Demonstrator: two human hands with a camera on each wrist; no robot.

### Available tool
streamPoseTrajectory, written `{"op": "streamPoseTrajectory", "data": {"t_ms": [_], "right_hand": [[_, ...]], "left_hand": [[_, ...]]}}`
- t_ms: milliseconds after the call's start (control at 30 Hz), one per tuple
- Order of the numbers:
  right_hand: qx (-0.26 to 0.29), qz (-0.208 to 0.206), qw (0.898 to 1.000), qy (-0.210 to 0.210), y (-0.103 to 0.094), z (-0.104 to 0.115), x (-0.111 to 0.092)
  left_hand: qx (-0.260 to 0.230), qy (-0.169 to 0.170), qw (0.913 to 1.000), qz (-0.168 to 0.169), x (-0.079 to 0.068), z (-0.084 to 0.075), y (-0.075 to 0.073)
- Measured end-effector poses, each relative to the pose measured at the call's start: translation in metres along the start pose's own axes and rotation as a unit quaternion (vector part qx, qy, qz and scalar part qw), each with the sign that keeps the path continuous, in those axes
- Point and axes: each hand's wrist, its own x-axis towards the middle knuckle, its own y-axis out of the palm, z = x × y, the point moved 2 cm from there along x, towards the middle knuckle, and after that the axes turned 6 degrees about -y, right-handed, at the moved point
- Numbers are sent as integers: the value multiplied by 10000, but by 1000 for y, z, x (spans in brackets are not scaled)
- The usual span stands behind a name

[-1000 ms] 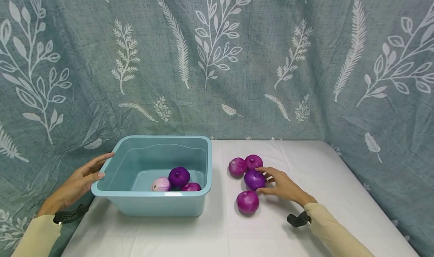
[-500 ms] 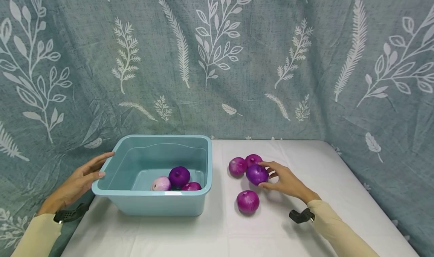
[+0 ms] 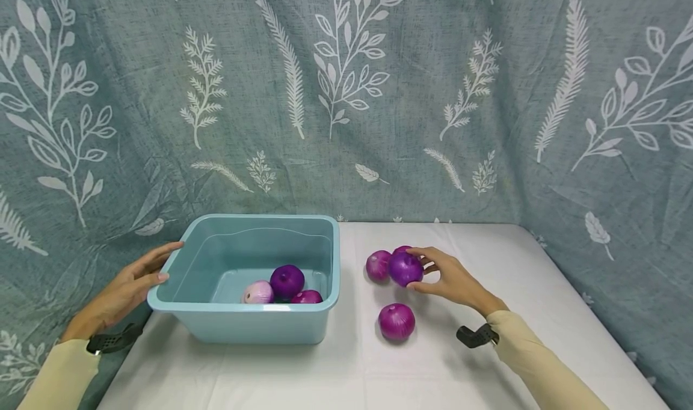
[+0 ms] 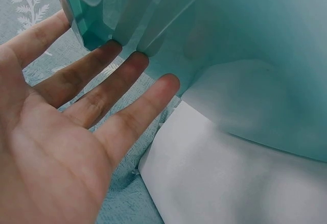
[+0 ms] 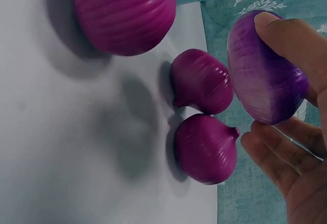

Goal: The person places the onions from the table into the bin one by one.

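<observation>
My right hand (image 3: 452, 279) pinches a deep purple onion (image 3: 405, 269) between thumb and fingers. The right wrist view shows this onion (image 5: 265, 71) raised off the white table, its shadow lying apart on the cloth. Behind it in the head view are two magenta onions, one at left (image 3: 377, 266) and one mostly hidden (image 3: 402, 249). Nearer the front lies another magenta onion (image 3: 397, 322). My left hand (image 3: 127, 287) rests at the left rim of a light blue basin (image 3: 243, 324); in the left wrist view its straight fingertips (image 4: 166, 83) touch the outer wall.
Inside the basin lie a pale pink onion (image 3: 257, 293), a dark purple onion (image 3: 287, 281) and a magenta onion (image 3: 307, 297). A leaf-patterned green-grey cloth (image 3: 346, 175) hangs behind and beside the white-covered table (image 3: 487, 247).
My right hand has lifted the purple onion off the table, moving it upward and slightly back over the rear onions. The left hand and the basin have stayed in place.
</observation>
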Motion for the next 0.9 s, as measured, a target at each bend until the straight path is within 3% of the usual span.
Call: {"op": "streamPoseTrajectory", "data": {"t_ms": [733, 900], "right_hand": [[-48, -63, 9993, -376, 2, 36, 41], [220, -96, 9982, -555, 4, 44, 51]], "left_hand": [[-65, -156, 9999, -30, -3, 1, 1], [-46, -136, 9999, -63, -3, 0, 1]]}}
